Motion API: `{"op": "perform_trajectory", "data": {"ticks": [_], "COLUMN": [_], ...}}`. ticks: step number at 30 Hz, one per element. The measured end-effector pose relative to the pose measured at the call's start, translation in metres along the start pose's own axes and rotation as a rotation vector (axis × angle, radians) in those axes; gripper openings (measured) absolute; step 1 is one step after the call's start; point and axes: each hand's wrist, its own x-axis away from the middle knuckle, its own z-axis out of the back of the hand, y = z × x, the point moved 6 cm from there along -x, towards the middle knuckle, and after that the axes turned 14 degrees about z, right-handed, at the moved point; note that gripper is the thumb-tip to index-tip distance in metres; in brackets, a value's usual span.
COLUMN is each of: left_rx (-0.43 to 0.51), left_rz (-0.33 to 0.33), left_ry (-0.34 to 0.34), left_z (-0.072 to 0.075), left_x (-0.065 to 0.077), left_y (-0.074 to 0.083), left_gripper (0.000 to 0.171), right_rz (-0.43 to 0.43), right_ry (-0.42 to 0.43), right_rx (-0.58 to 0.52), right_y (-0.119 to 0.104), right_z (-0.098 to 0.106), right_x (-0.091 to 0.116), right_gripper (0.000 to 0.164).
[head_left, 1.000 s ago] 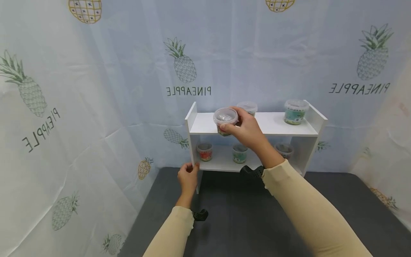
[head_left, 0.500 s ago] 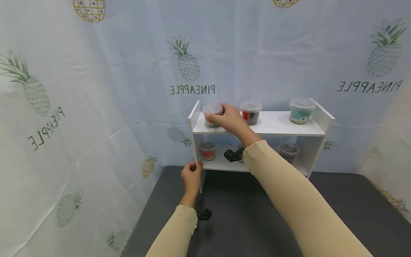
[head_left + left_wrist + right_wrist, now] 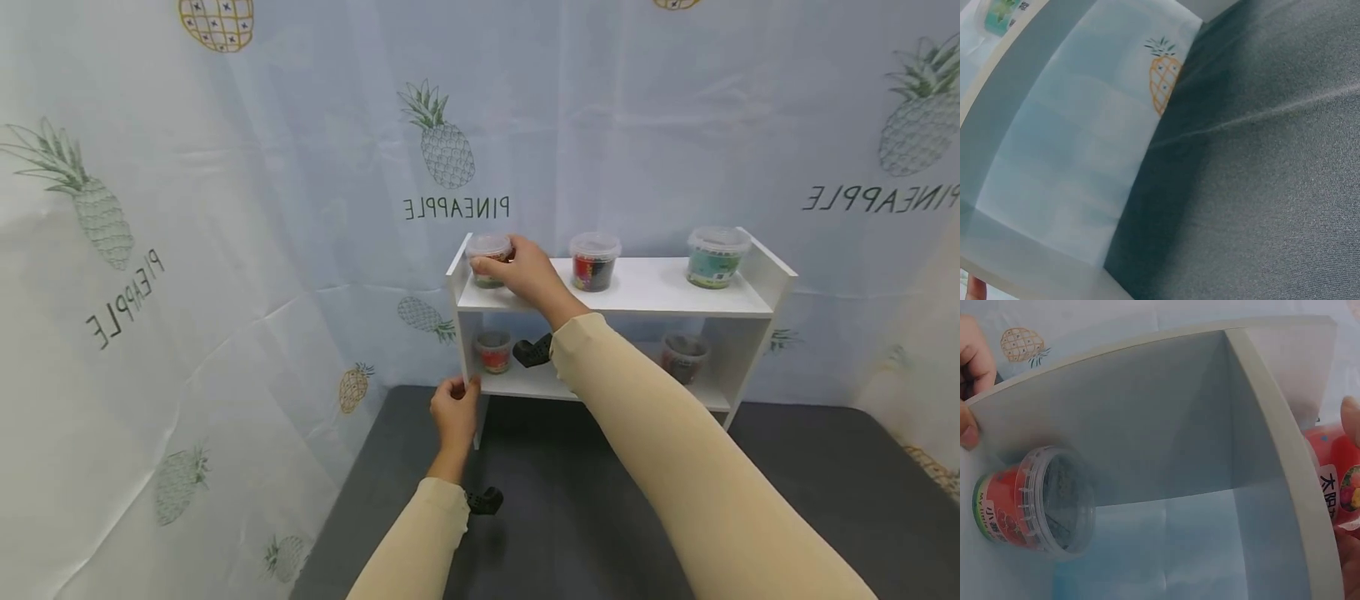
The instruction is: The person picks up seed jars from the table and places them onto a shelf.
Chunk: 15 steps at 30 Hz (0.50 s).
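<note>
At the left end of the top board of a white two-tier shelf (image 3: 652, 273), my right hand (image 3: 534, 279) grips a clear-lidded plastic tub (image 3: 489, 247). Thumb and fingers lie around its sides, and the tub appears to rest on the board. In the right wrist view this tub (image 3: 1329, 478) shows a red label, partly cut off by the frame edge. My left hand (image 3: 455, 414) pinches the front edge of the left side panel, low down. Below the top board, a red-labelled tub (image 3: 1010, 509) stands near that panel.
On the top board stand a red-and-dark tub (image 3: 594, 265) in the middle and a green-labelled tub (image 3: 716, 260) at the right. Another tub (image 3: 684, 358) sits lower right. The shelf stands on a dark cloth-covered table (image 3: 570, 500) before a pineapple-print curtain (image 3: 315, 167).
My right hand has carried the tub left and back, from before the shelf to the top board's left end. The left hand keeps its hold on the panel. The head view has shifted slightly.
</note>
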Motion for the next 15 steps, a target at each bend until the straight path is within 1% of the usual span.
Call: {"op": "perform_trajectory", "data": {"ticks": [3, 5, 7, 9, 10, 11, 12, 15], "left_rx": [-0.002, -0.002, -0.005, -0.004, -0.004, -0.003, -0.004, -0.016], "left_rz": [-0.005, -0.007, -0.009, -0.009, -0.010, -0.009, -0.007, -0.002], "left_ry": [-0.004, -0.005, -0.002, -0.001, -0.001, -0.001, 0.001, 0.007], "left_z": [-0.002, -0.002, -0.002, -0.002, -0.002, -0.002, -0.002, 0.000], "left_x": [0.001, 0.002, 0.003, 0.003, 0.003, 0.003, 0.003, 0.002], "left_y": [0.003, 0.004, 0.005, 0.006, 0.005, 0.005, 0.005, 0.003], "left_gripper": [0.021, 0.021, 0.021, 0.021, 0.021, 0.021, 0.021, 0.022], "right_rz": [0.000, 0.009, 0.057, 0.147, 0.207, 0.279, 0.363, 0.604], "right_ry": [0.014, 0.041, 0.093, 0.160, 0.196, 0.236, 0.273, 0.358], "right_rx": [0.067, 0.115, 0.173, 0.233, 0.262, 0.293, 0.318, 0.362], "right_y": [-0.001, -0.003, -0.007, -0.014, -0.019, -0.023, -0.028, -0.035], "right_z": [0.001, 0.002, 0.003, 0.004, 0.004, 0.004, 0.003, -0.005], "right_x": [0.001, 0.003, 0.006, 0.011, 0.015, 0.020, 0.027, 0.053], "right_gripper": [0.086, 0.093, 0.098, 0.099, 0.098, 0.097, 0.093, 0.083]}}
